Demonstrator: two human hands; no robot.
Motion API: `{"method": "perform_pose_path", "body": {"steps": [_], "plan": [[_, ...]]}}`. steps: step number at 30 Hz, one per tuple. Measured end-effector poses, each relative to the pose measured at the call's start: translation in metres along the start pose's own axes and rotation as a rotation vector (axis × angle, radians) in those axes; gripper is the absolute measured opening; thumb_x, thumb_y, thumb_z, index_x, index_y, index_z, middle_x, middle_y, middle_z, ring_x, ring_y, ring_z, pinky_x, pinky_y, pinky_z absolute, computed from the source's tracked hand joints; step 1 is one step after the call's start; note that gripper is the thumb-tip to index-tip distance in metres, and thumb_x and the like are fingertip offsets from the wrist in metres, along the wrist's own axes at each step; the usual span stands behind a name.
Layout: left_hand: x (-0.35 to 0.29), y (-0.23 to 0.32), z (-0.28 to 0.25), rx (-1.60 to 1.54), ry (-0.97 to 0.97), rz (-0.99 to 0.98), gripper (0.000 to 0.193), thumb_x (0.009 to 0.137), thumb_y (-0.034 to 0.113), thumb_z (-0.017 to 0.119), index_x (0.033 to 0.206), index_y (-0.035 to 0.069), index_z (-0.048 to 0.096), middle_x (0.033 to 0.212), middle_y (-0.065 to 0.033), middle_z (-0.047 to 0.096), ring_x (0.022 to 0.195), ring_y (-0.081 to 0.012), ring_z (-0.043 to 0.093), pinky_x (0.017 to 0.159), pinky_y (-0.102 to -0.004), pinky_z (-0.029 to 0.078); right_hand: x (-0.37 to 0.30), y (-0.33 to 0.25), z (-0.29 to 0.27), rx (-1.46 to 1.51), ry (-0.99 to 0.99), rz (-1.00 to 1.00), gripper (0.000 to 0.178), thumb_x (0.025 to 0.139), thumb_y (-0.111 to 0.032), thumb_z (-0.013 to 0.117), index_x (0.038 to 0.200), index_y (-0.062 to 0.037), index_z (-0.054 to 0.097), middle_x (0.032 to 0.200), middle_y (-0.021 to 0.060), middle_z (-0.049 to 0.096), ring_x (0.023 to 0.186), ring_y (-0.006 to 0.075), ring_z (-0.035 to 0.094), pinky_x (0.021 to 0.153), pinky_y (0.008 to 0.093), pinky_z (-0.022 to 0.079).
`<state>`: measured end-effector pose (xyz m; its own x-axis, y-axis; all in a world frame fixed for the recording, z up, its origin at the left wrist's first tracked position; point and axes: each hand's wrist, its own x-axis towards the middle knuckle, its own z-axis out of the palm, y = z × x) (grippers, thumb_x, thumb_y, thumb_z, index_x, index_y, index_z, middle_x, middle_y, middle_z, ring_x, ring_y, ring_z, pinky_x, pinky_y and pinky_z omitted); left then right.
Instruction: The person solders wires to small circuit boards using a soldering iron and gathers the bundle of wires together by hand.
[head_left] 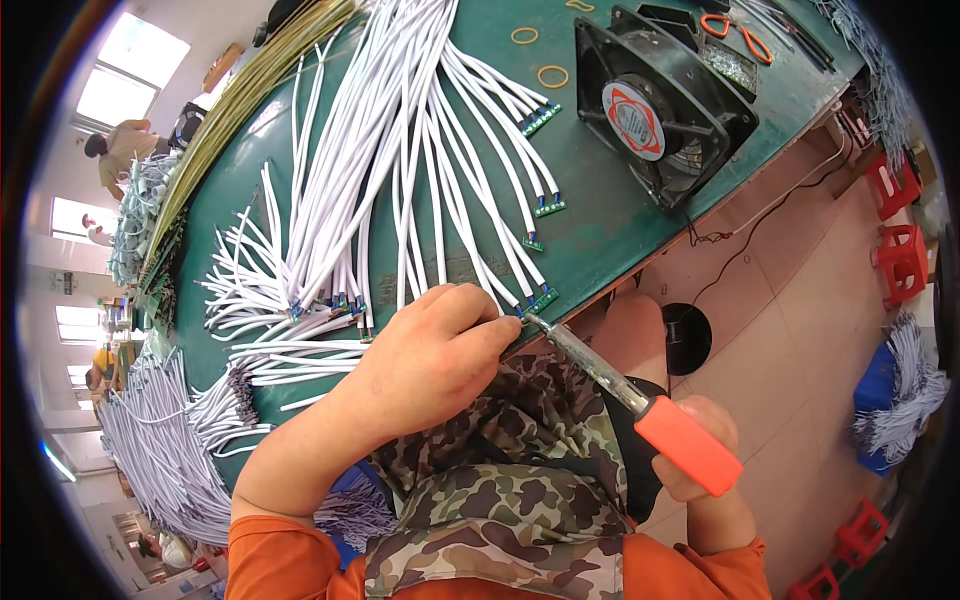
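A camouflage apron (500, 510) is filling the bottom centre of the frame, with orange sleeves (285, 560) showing on either side. Just above it, a soldering iron (600, 375) is slanting across the centre right: its long axis is running from the orange handle at lower right to the metal tip, which is pointing toward the upper left. The tip is ending at a small green circuit board (543, 299), near the table's edge; whether it is touching cannot be told. The board's own long axis is rising slightly to the right. The right hand (716, 420) is wrapping around the handle, its forearm coming up from the lower right. The left hand (445, 340) is reaching in from the lower left, elbow bent, back of the hand upward, thumb and fingers pinching together beside the board; their exact hold is being hidden. White cables (370, 160) are fanning down from the top centre over the green table (620, 235), while a black fan (655, 110) is standing at upper right.
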<state>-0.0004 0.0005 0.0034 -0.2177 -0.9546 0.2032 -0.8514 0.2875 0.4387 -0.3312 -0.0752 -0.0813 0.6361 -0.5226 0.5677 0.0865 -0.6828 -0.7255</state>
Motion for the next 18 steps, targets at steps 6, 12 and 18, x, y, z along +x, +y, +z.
{"method": "perform_pose_path", "body": {"steps": [6,12,18], "plan": [[0.0013,0.0004,-0.0007,-0.001,-0.006,0.004,0.037,0.075,-0.004,0.071,0.111,0.004,0.069,0.096,-0.0103,0.063,0.083,-0.0311,0.064,0.07,-0.0415,0.054,-0.0025,0.0037,-0.0004,0.0,-0.012,-0.017,0.052,0.089,-0.015,0.068,0.135,0.0059,0.055,0.103,0.0151,0.068,0.07,0.031,0.064,0.06,0.0406,0.051],[0.002,0.0005,0.0007,0.0,-0.001,0.005,0.037,0.075,-0.004,0.071,0.111,0.004,0.069,0.096,-0.0102,0.063,0.083,-0.0312,0.064,0.07,-0.0415,0.053,0.0014,0.0042,0.0006,-0.006,-0.009,-0.038,0.051,0.089,-0.014,0.068,0.134,0.006,0.055,0.097,0.0133,0.066,0.066,0.029,0.061,0.056,0.0397,0.048],[0.0021,0.0013,0.0009,0.011,0.001,0.001,0.037,0.075,-0.005,0.071,0.111,0.004,0.069,0.094,-0.0103,0.063,0.081,-0.0313,0.064,0.069,-0.0417,0.053,0.0017,0.0064,0.0001,-0.008,-0.032,-0.053,0.052,0.085,-0.01,0.067,0.133,0.0059,0.056,0.096,0.0124,0.066,0.061,0.0285,0.059,0.054,0.0382,0.046]]}}
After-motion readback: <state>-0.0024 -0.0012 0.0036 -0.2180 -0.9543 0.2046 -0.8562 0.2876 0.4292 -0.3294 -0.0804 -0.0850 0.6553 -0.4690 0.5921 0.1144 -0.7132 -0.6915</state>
